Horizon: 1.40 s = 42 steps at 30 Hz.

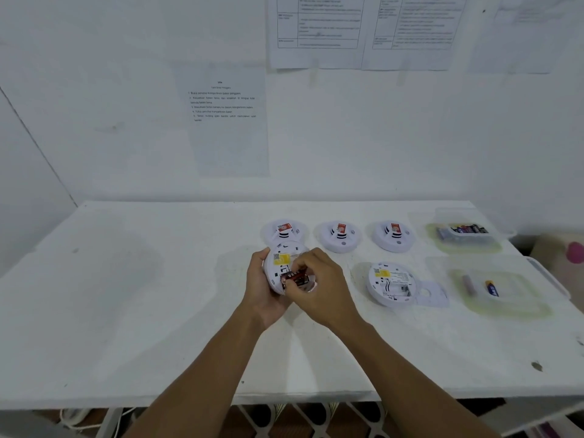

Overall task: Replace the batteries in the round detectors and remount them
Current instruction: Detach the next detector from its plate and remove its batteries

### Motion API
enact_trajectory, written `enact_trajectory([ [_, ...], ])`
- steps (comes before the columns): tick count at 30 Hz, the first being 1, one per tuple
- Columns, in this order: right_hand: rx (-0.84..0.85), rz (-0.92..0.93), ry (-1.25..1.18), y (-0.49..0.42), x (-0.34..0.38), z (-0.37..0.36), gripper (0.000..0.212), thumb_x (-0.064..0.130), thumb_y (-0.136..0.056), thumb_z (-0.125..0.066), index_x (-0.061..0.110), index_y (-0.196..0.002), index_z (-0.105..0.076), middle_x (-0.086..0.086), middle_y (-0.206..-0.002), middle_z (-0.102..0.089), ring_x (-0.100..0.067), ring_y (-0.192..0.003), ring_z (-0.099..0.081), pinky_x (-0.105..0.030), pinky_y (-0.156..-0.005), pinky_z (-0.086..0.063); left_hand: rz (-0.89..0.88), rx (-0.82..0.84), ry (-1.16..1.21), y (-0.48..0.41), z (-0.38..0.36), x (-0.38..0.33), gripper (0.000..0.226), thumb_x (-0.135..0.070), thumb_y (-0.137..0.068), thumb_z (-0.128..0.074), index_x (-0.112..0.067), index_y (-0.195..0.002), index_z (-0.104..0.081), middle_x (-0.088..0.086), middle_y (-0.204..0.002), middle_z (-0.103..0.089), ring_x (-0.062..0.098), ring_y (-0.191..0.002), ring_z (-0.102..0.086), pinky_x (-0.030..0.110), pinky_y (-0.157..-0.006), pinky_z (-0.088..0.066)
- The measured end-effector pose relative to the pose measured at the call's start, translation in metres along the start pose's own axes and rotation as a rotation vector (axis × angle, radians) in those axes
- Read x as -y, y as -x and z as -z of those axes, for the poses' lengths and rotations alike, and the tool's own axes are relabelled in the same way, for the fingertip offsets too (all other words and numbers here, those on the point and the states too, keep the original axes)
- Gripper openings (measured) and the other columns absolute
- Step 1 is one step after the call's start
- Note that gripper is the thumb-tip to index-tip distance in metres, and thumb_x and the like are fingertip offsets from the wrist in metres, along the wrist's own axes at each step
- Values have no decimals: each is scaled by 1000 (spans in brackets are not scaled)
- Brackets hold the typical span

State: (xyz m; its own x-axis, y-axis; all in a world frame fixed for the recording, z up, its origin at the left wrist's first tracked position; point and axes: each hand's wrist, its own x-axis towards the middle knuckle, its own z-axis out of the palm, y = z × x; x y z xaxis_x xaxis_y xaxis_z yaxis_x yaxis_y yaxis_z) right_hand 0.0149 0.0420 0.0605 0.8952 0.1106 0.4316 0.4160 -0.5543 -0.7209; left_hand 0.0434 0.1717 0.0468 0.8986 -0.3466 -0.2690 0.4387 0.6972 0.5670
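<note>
Head view, over the table (142, 295): detector (286, 254) gripped back-up in curled left hand (260, 292), exposing its open bay. Pinched by right hand (325, 279) at that bay: battery (296, 277), presumably for seating or removal.

Head-worn view, forward-down over table (126, 295)

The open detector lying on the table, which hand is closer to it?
Right. The right hand sits just left of the open detector, fingers pinching a battery; the left hand is farther left, gripping the held detector.
</note>
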Motion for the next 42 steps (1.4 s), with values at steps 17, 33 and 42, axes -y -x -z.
enact_trajectory([
  [17, -116, 8, -70, 19, -28, 126, 19, 6, -87, -66, 20, -100, -69, 13, -77, -70, -6, -72, -67, -16, -62, -47, 54, 97, 87, -14, -71, 53, 51, -45, -93, -43, -9, -123, -64, 22, -123, -63, 37, -107, -61, 49, -98, -44],
  [33, 182, -603, 277, 23, -194, 349, 4, 16, -80, -72, 15, -81, -69, -5, -65, -73, -10, -59, -67, -21, -54, -47, 131, 125, 142, -62, -174, 188, 66, -47, -91, -46, -11, -146, -45, 21, -137, -54, 39, -124, -50, 51, -98, -44],
  [42, 290, -674, 270, 14, -231, 335, 13, 10, -74, -77, 18, -81, -71, -7, -80, -71, -21, -68, -72, -34, -71, -61, 92, 63, 131, -72, -175, 201, 65, -47, -92, -45, -13, -147, -44, 20, -140, -53, 38, -125, -51, 53, -104, -39],
])
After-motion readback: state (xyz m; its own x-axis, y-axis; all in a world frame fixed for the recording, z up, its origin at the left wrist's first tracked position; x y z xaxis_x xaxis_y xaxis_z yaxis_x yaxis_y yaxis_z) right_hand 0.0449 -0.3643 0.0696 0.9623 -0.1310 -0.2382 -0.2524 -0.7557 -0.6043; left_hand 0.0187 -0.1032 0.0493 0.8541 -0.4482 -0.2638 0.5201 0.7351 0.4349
